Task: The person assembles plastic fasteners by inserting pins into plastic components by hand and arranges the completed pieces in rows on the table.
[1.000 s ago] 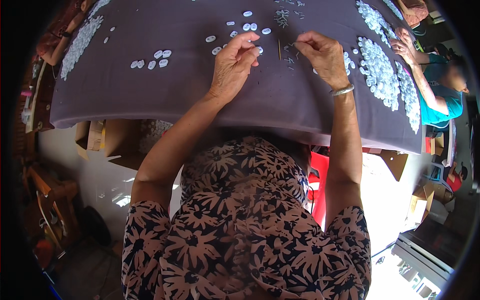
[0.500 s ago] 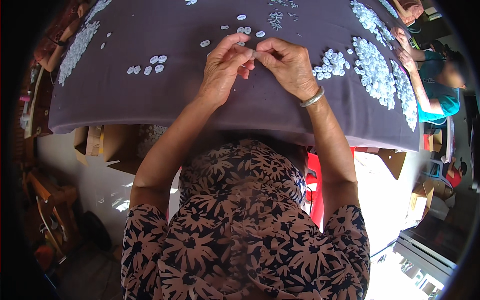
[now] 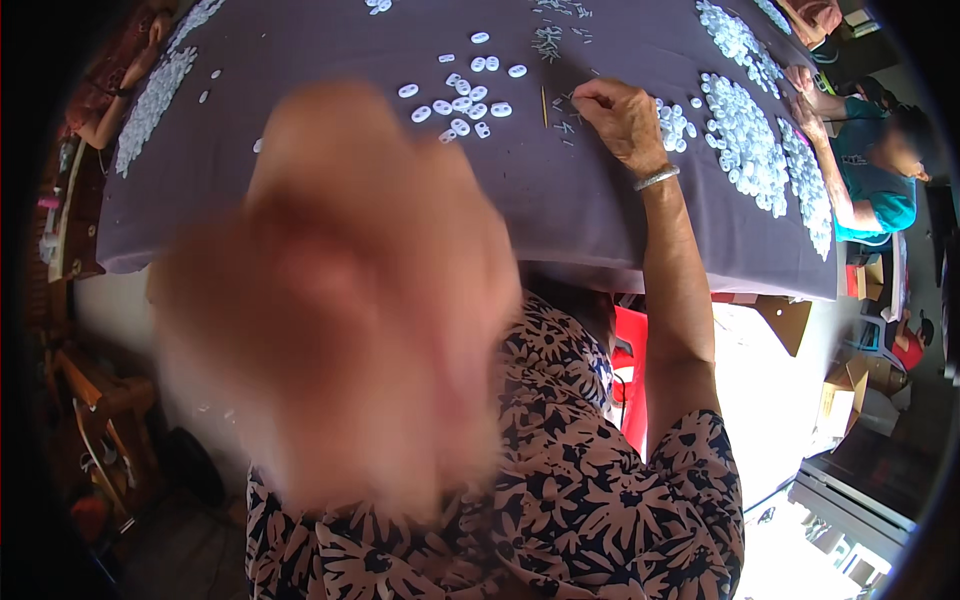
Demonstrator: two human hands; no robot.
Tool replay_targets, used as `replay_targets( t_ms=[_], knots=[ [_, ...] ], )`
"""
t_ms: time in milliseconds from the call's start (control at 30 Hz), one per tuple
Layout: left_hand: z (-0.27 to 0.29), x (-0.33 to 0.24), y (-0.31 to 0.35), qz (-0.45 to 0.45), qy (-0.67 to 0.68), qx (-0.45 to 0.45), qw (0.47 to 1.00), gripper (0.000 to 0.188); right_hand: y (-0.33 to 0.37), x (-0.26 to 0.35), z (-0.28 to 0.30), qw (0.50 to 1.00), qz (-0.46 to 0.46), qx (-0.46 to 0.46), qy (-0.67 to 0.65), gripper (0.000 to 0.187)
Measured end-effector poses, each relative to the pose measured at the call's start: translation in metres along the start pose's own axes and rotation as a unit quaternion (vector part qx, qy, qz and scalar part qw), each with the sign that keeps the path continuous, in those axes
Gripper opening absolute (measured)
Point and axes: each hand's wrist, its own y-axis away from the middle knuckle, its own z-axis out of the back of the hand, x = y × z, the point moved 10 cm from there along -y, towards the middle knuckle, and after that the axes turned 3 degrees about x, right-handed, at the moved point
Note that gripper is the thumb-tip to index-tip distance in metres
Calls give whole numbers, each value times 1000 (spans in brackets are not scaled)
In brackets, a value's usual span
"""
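Note:
My left hand (image 3: pixel 365 290) is raised close to the camera, large and smeared by motion. Its fingers cannot be made out, and it hides the left part of the table. Over the dark tablecloth at the right, my right hand (image 3: pixel 622 120) has thumb and fingers pinched together at small grey pins (image 3: pixel 562 128). Whatever lies between those fingertips is too small to make out. A thin yellow stick (image 3: pixel 545 106) lies just left of the right hand. Further left, several white oval pieces (image 3: pixel 461 104) with dark marks form a loose group.
Large heaps of white oval pieces (image 3: pixel 745 145) spread along the table's right side. Another heap (image 3: pixel 155 105) lies at the far left. More grey pins (image 3: pixel 547 42) lie farther back. A co-worker's hands (image 3: pixel 805 100) are at the right edge; another person's arm (image 3: pixel 105 115) is at the left.
My hands, together over the table before, are now apart. The left has risen toward the camera; the right has moved right to the pins. White pieces and the yellow stick are now uncovered.

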Motion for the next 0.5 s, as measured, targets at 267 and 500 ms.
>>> replay_targets(
  t_ms=[267,500],
  knots=[
    [-50,-26,5,84,15,108,991,21,3,18,-8,996,80,-7,36,19],
    [-60,-21,-4,-12,79,85,993,36,3,20,-10,993,100,7,56,24]
  ],
)
